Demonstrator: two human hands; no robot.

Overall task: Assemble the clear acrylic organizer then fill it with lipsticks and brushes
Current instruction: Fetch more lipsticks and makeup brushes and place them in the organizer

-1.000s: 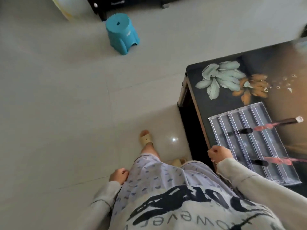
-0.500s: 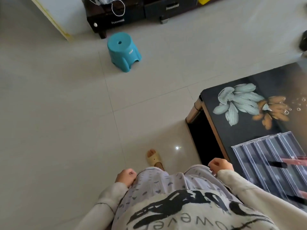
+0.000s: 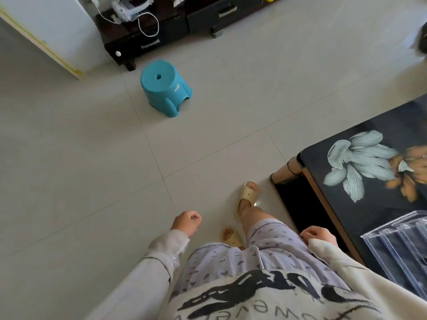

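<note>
The clear acrylic organizer (image 3: 399, 248) lies flat on the dark flower-printed table (image 3: 360, 204) at the right edge of the view, only its left part showing, with ribbed dividers. No lipsticks or brushes show now. My left hand (image 3: 186, 222) hangs over the floor beside my thigh, fingers curled into a loose fist, holding nothing. My right hand (image 3: 317, 235) is curled the same way near my right hip, just left of the table's edge and apart from the organizer, also holding nothing.
A teal plastic stool (image 3: 165, 87) stands on the tiled floor ahead. A dark low cabinet (image 3: 161, 35) with a white cable and a white appliance (image 3: 46, 31) line the far wall. My slippered feet (image 3: 247, 197) stand beside the table's corner leg (image 3: 287, 169).
The view has swung left and up, away from the table. The organizer and its brushes have slid toward the right edge, the brushes now out of view. Both hands stay curled at my sides.
</note>
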